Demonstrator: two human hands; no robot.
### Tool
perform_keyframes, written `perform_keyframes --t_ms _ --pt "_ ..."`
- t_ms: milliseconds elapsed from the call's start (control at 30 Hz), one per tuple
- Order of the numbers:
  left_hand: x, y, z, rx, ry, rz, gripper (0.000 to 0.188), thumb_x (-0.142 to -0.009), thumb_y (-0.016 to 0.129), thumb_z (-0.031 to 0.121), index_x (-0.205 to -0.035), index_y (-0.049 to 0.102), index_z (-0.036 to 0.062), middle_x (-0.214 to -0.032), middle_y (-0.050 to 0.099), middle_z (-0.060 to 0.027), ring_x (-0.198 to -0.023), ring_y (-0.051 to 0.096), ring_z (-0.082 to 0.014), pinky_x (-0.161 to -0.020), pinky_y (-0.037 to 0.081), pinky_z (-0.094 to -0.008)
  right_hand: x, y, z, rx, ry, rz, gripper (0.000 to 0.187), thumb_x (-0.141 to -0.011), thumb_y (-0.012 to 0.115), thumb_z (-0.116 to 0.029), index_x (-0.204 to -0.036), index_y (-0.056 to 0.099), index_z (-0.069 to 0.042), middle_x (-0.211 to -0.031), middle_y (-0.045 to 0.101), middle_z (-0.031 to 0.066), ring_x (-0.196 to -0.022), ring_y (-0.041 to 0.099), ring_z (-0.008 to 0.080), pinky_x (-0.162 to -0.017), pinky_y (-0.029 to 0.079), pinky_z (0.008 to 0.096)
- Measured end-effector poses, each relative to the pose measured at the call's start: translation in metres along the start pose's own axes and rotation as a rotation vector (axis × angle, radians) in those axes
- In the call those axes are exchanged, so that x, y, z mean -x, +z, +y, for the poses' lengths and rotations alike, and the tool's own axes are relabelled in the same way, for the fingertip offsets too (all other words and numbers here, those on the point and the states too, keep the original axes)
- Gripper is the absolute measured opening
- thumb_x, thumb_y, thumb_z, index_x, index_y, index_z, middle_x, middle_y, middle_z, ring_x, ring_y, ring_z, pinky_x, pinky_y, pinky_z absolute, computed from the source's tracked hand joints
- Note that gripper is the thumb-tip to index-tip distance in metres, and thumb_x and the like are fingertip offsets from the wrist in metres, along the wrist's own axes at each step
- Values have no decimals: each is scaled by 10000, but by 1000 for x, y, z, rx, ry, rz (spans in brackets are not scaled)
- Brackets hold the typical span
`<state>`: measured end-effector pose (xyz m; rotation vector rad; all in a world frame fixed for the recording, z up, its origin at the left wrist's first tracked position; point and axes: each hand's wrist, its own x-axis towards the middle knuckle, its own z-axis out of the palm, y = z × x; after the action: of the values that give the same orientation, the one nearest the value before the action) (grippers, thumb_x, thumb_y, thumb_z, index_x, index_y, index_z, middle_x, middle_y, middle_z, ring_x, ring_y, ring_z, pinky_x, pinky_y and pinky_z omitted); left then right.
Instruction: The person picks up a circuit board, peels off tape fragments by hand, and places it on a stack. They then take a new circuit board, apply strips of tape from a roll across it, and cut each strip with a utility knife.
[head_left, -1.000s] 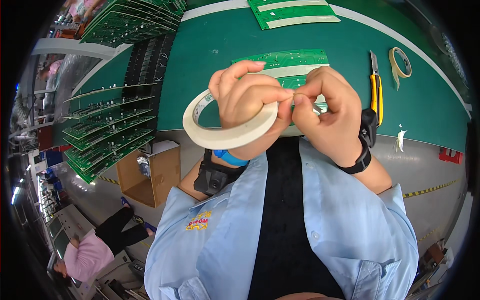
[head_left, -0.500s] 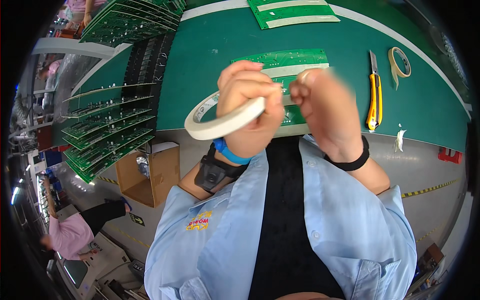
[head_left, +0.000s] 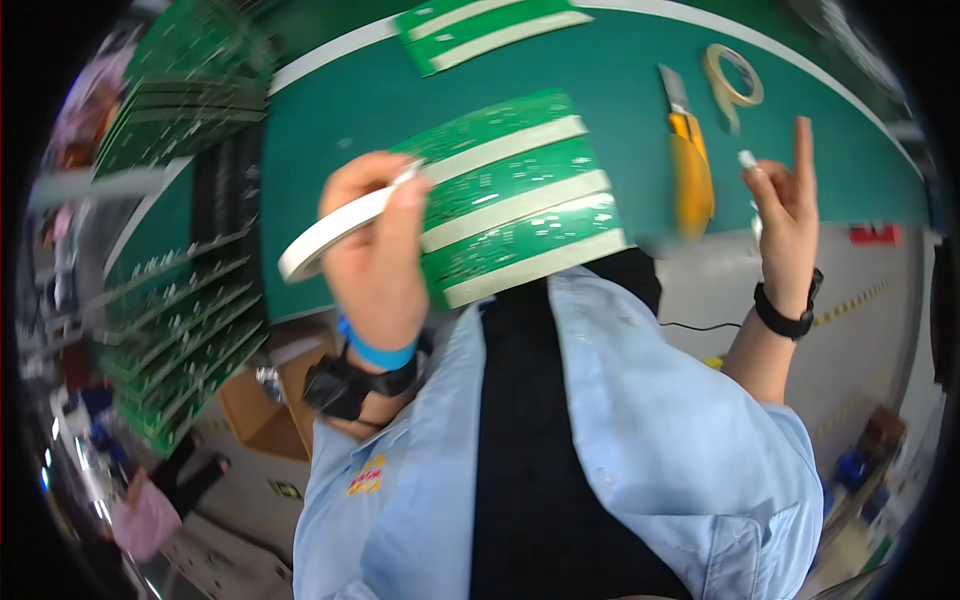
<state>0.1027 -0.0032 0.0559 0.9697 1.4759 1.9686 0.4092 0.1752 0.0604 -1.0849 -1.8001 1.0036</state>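
Electronics workshop: racked circuit boards (head_left: 190, 365), green workbench (head_left: 330, 110).

The green bench (head_left: 330, 125) bears taped circuit boards (head_left: 530, 175), a yellow knife (head_left: 690, 165) and a tape roll (head_left: 713, 72).

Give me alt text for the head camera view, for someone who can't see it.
A person's left hand holds a roll of white tape by a green circuit board crossed by three pale strips; the right hand holds a small white scrap. A yellow knife and a second tape roll lie on the green table.
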Motion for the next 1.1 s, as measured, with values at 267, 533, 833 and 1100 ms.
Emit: perform_keyframes --t_ms 267,533,833,1100 --pt "-4 1 -12 -10 -63 -27 175 -968 585 57 -1124 584 -21 -1031 631 -89 -945 566 -129 -885 429 -275 16 -74 53 301 413 40 737 -961 589 -48 -1582 191 -40 -846 646 41 -789 599 101 -762 476 244" --pt "0 -1 -15 -30 -89 -6 177 -980 579 81 -1122 587 -25 -1037 633 -96 -958 576 -137 -895 434 -289 13 -74 79 641 594 29 777 -927 643 -169 -1571 230 -35 -748 635 59 -674 599 123 -649 478 281" --pt "-1 1 -16 -26 -114 -13 165 -980 580 73 -1113 590 -24 -1025 637 -80 -937 582 -124 -875 445 -265 25 -95 60 1073 433 136 702 -904 664 -230 -1511 362 -49 -931 713 175 -851 691 324 -765 530 400" --pt "1 8 -9 46 -148 -178 182 -973 617 63 -1145 576 20 -1022 617 -35 -918 558 -74 -813 451 -221 12 17 -29 10 27 -182 214 -951 644 -107 -1124 690 11 -962 672 18 -889 586 96 -794 462 246"
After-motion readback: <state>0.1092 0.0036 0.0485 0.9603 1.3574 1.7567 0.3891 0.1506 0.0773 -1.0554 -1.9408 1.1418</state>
